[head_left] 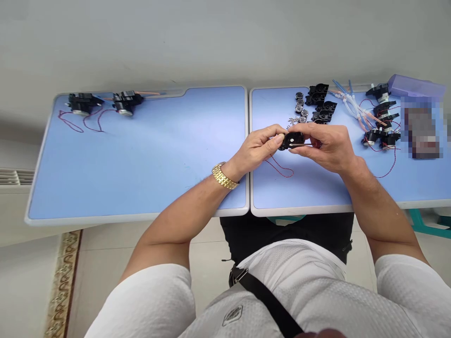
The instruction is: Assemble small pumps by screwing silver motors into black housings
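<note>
Both hands meet over the right blue table (303, 188), near the seam between the two tables. My left hand (259, 148), with a gold watch on its wrist, pinches a small black motor part (291, 140) from the left. My right hand (329, 145) closes on the same part from the right and also grips a thin tool with a red handle (314, 144). A red wire (282, 168) hangs from the part and loops on the tabletop below the hands.
Behind the hands lie small metal discs (300, 104) and black housings (320, 101). Further right are clear tubes (352, 105), several wired black assemblies (382, 124) and a purple box (416, 87). Two finished assemblies (102, 102) with red wires sit at the left table's far corner.
</note>
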Demonstrator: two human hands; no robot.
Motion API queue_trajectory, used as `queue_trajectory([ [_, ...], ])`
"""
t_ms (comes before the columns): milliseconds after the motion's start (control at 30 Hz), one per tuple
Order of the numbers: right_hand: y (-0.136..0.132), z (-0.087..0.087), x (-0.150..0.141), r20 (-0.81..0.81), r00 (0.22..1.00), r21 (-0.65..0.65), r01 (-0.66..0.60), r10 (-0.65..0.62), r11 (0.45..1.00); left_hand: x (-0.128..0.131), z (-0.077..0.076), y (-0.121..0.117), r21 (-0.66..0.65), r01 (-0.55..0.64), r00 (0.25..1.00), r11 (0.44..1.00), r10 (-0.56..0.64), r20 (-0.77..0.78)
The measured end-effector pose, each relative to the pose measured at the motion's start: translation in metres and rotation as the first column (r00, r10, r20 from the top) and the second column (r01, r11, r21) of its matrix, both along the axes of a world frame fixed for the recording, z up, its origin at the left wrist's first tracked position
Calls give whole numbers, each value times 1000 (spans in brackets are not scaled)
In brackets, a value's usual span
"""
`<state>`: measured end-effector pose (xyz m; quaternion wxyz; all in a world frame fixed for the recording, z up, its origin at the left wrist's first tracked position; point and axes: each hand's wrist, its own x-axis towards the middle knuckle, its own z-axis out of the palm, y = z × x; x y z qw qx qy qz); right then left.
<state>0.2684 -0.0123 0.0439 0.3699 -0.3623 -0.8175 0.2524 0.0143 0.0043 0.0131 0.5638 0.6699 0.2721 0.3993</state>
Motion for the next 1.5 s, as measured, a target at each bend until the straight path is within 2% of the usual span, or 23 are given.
queue_trajectory([
  [133,-2,2,-1,-25,1000,36,-10,11,999,2,3,-4,25,-19,1000,1000,19,1],
  [367,-3,-1,-3,0,1000,11,20,-20,1000,5,3,-6,65,-51,999,997,50,16],
  [500,-1,-4,-1,-56,998,37,5,-3,999,4,3,-6,162,-80,995,983,88,-39],
  [667,0,-4,0,-135,991,7,-5,6,1000,3,2,-6,281,-74,994,957,94,-61],
  [767,0,-4,-2,-197,980,-13,-29,26,1000,2,1,-5,288,-60,994,956,83,-68],
  [967,-2,-4,-4,-196,980,-33,16,-22,999,2,1,-5,277,-55,994,959,78,-74],
  [1100,1,-6,-1,-181,983,-25,-24,19,999,3,-1,-6,206,-42,998,978,49,-27],
  [1233,3,-10,2,-122,991,37,-47,51,998,4,-4,-4,36,57,998,998,-58,28],
  [1333,3,-11,1,-99,994,70,-45,52,997,4,-5,-4,-79,147,986,986,-140,87],
  [1500,0,-6,0,-84,996,38,-29,32,999,6,-4,-5,-161,163,982,973,-145,119],
])
